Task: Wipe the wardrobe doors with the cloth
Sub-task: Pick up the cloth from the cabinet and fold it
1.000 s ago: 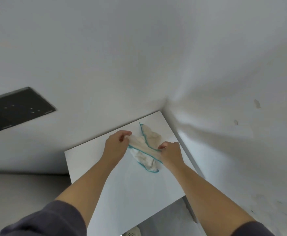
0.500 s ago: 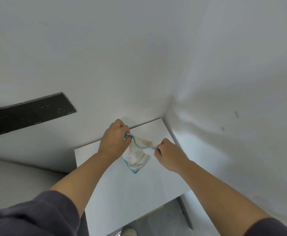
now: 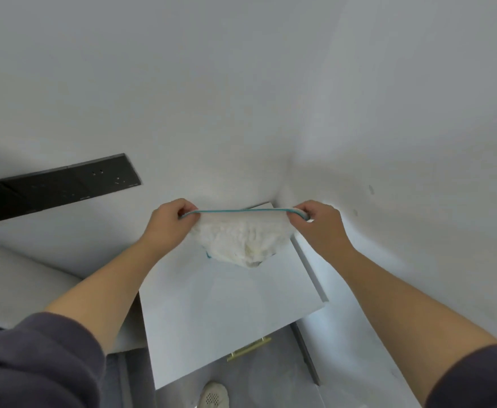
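A white cloth (image 3: 241,241) with a teal hem hangs stretched between my two hands. My left hand (image 3: 169,223) pinches its left top corner and my right hand (image 3: 319,223) pinches its right top corner, so the top hem runs taut and level. The rest of the cloth sags in a crumpled fold below. Beneath the cloth lies a white flat panel (image 3: 229,313), seen from above, in the corner where two white walls meet. I cannot tell whether this panel is a wardrobe door.
A black socket strip (image 3: 55,187) is set in the left wall. A brass handle (image 3: 248,348) shows below the panel's front edge. A white shoe (image 3: 213,396) stands on the grey floor at the bottom. The right wall (image 3: 418,201) is close.
My hands moved apart and pulled the bunched cloth out flat between them. The view has tilted, bringing the socket strip and floor further into sight.
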Tool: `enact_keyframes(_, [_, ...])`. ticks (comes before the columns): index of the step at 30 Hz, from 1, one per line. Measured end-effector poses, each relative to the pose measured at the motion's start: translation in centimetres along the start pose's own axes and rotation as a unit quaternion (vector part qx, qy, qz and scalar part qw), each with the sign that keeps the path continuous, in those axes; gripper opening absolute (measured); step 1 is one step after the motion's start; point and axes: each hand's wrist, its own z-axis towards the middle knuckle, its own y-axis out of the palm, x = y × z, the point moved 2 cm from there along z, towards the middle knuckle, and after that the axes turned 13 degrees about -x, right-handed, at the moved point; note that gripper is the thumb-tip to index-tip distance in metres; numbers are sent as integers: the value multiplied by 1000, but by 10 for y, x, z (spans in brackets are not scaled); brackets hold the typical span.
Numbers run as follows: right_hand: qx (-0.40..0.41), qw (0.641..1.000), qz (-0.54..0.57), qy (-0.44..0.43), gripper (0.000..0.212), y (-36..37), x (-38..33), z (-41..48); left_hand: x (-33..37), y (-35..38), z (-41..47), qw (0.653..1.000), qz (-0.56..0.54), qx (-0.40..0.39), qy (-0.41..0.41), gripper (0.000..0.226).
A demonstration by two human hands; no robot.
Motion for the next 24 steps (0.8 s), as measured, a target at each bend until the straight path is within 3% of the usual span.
enact_keyframes(3, [-22,1000,-5,13,26,-4,-4,-14,1,-2,-16,998,-61,-3,-14,13])
enact_keyframes(7, [-38,998,30,44,15,-3,0,-27,-4,0,-36,995,-96,8,-34,18])
enact_keyframes(13, [-13,999,13,45,9,-3,8,-25,-17,1,-38,989,-125,46,-58,7])
enact_keyframes(24, [50,996,61,30,11,-31,-11,-12,24,-18,-18,981,-173,86,1,11])
